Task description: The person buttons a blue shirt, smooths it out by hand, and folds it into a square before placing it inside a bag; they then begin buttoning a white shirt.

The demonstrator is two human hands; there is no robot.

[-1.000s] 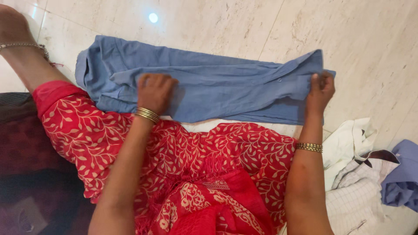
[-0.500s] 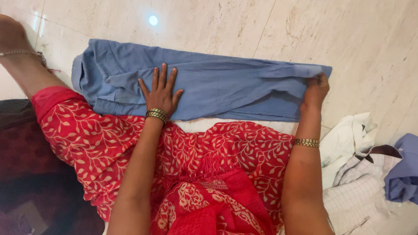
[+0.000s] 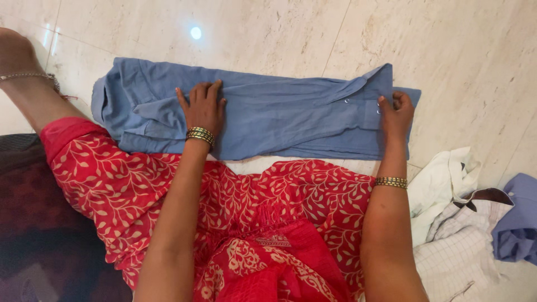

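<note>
A blue button-up shirt (image 3: 279, 117) lies folded into a long band across the pale marble floor (image 3: 447, 45), just beyond the person's knees. The left hand (image 3: 202, 109) rests flat on the shirt's middle-left part, palm down, fingers together and pointing away, gripping nothing. The right hand (image 3: 395, 114) sits at the shirt's right end, beside the small white buttons, with its fingers curled and pinching the cloth at that edge. Each wrist carries gold bangles (image 3: 199, 135). The person sits on the floor in a red garment with a white leaf print (image 3: 235, 207), which touches the near edge of the shirt. A bare foot with a thin anklet (image 3: 22, 75) lies at the far left. To the right, well apart from the shirt, lies a heap of white, checked and blue clothes (image 3: 470, 223).
</note>
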